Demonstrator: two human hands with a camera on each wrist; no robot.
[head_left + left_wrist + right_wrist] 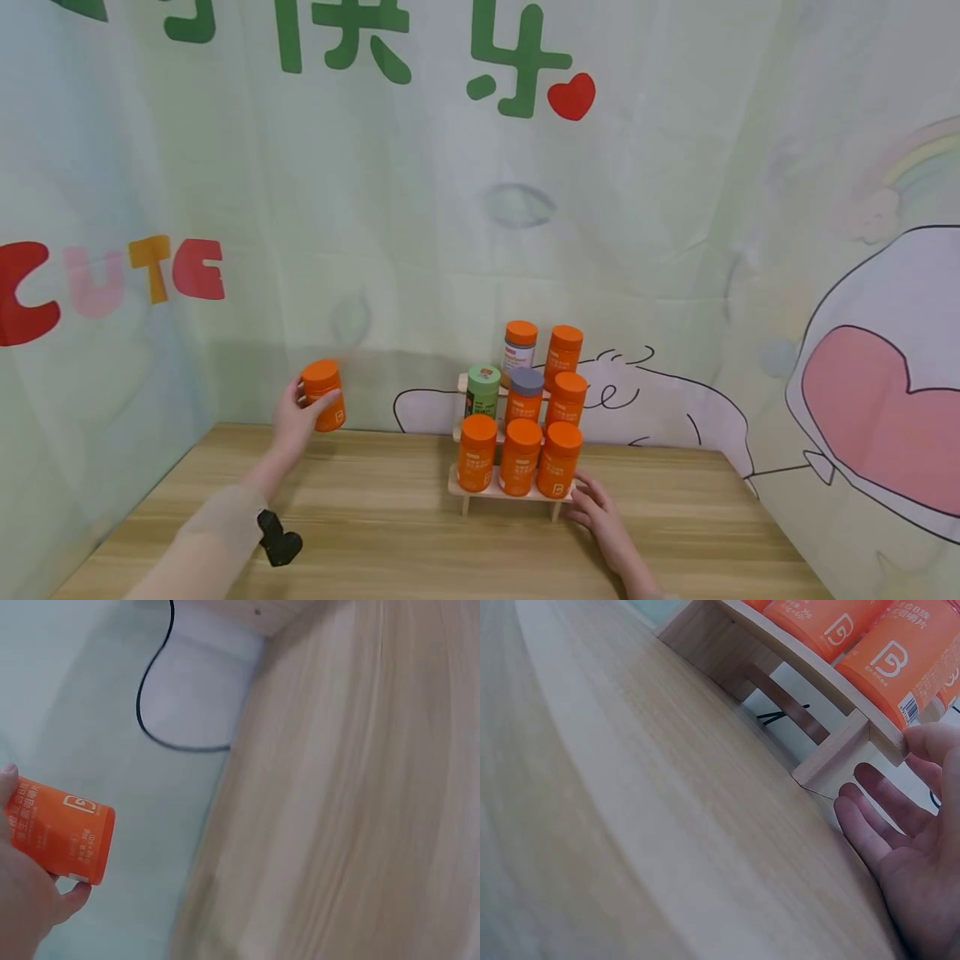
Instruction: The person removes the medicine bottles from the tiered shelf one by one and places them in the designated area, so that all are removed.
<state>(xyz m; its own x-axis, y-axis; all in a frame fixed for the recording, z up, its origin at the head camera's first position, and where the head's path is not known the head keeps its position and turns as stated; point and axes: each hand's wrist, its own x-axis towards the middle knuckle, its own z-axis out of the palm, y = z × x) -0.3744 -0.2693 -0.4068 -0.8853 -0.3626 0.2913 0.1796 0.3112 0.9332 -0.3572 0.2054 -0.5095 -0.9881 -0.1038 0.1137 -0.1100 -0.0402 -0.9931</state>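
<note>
- One orange jar (322, 383), nearly upright, is gripped in my left hand (292, 425), near the worktop's (360, 517) back edge, toward its left corner.
- It is left of the tiered stand (491, 493), well apart.
- My right hand (603, 517) touches the stand's front right corner, farther from the jar; whether it pinches I cannot tell.
</note>
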